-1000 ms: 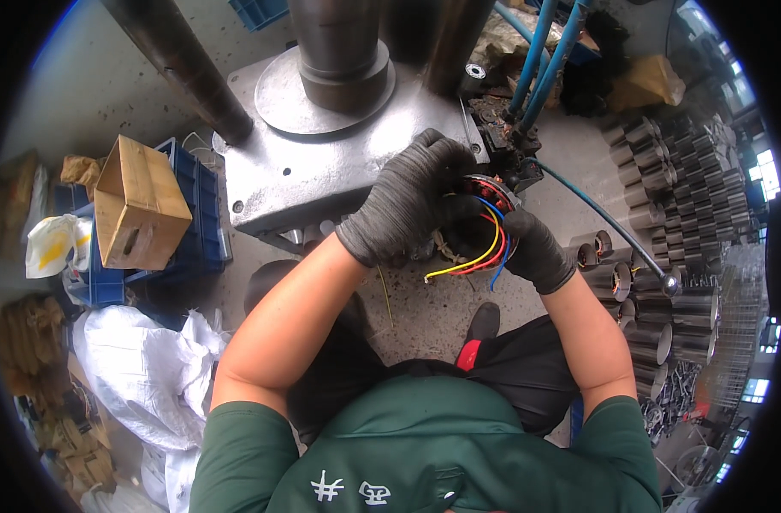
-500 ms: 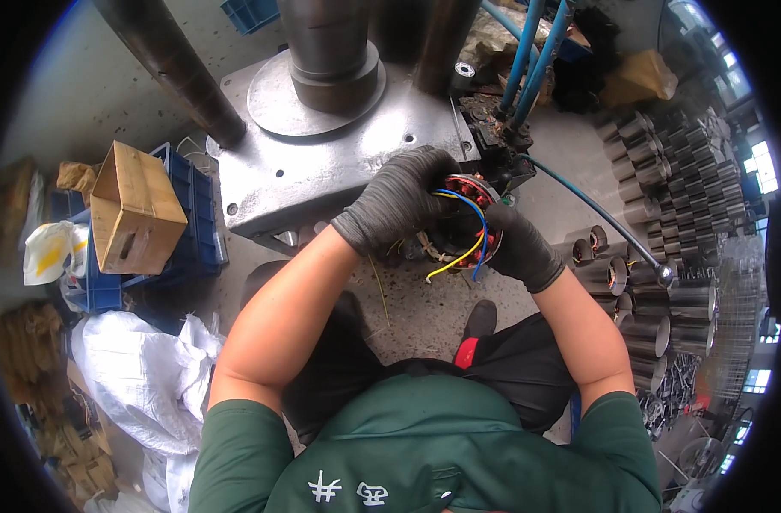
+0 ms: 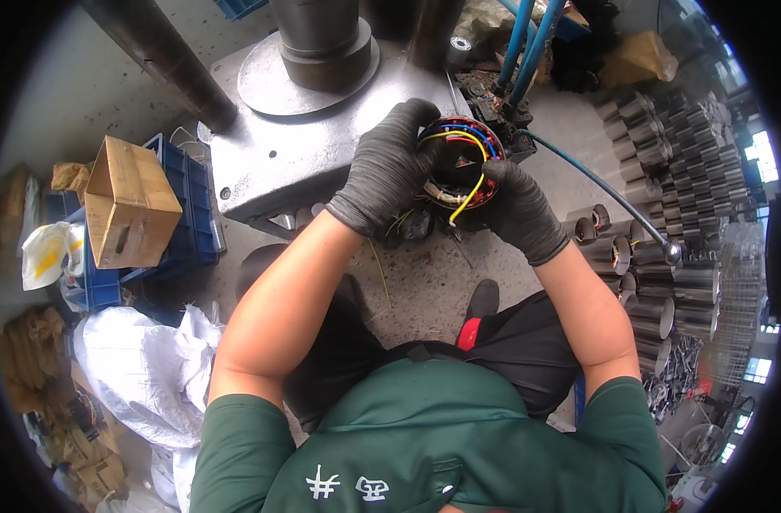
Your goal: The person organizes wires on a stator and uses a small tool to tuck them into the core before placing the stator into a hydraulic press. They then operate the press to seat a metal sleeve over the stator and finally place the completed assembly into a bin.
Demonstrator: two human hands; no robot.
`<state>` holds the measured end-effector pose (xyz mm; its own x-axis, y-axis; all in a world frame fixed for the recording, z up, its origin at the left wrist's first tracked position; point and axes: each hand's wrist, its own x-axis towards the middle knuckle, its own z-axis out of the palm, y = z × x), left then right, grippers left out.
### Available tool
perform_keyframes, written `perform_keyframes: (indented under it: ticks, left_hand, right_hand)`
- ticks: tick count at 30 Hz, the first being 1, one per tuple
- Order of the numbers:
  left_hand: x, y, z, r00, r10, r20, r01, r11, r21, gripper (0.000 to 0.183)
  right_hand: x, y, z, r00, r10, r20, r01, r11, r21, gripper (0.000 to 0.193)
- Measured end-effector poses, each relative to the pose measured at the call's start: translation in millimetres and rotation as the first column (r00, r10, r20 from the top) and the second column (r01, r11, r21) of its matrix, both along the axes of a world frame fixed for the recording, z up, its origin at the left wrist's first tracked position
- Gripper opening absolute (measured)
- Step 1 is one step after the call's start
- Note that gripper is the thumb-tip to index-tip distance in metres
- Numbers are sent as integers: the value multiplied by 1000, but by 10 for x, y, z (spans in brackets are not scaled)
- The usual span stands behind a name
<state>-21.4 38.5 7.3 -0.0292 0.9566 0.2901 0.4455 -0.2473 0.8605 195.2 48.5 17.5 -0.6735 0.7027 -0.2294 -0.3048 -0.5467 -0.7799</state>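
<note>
Between my gloved hands is a motor stator (image 3: 446, 196), a ring with reddish copper windings and pale lacing round its rim. My left hand (image 3: 385, 167) grips its left side, the thumb at the inner edge. On the opposite side my right hand (image 3: 527, 214) holds the rim, its thumb up near the wires. A yellow lead (image 3: 475, 190) arcs across the opening and hangs over the near rim. Blue lead wire (image 3: 469, 128) runs along the far right of the ring. The fingers under the stator are hidden.
Ahead stands a press with a metal bed plate (image 3: 313, 150) and thick columns. A ball-ended lever (image 3: 672, 252) reaches out to the right, above metal cylinders (image 3: 656, 316), some with windings inside. At left are a cardboard box (image 3: 134, 205), blue crates (image 3: 194, 192) and a white sack (image 3: 138, 372).
Both hands have tilted the stator, so its round opening now faces up toward me. It has risen slightly in the picture. The blue wire, hanging down before, now lies along the ring.
</note>
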Motion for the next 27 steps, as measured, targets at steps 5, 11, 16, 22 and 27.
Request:
perform_keyframes:
  ticks: [5,11,16,22,27]
  left_hand:
    - [-28,-20,0,997,-75,-24,77,987,143,28]
    - [-33,-37,47,971,-233,-55,239,957,162,30]
    - [-5,-12,9,980,-178,-84,184,980,73,32]
    - [11,27,80,934,-31,-357,81,989,127,62]
    - [105,65,78,812,-74,-579,35,996,-77,70]
  right_hand:
    - [-28,37,44,996,-66,-63,64,997,-33,76]
    - [58,86,93,999,-36,2,36,999,4,63]
    - [3,78,73,997,-54,-47,52,998,-38,70]
    - [-39,31,85,996,-43,81,33,992,123,68]
    - [-53,-124,94,942,-10,336,-33,992,123,61]
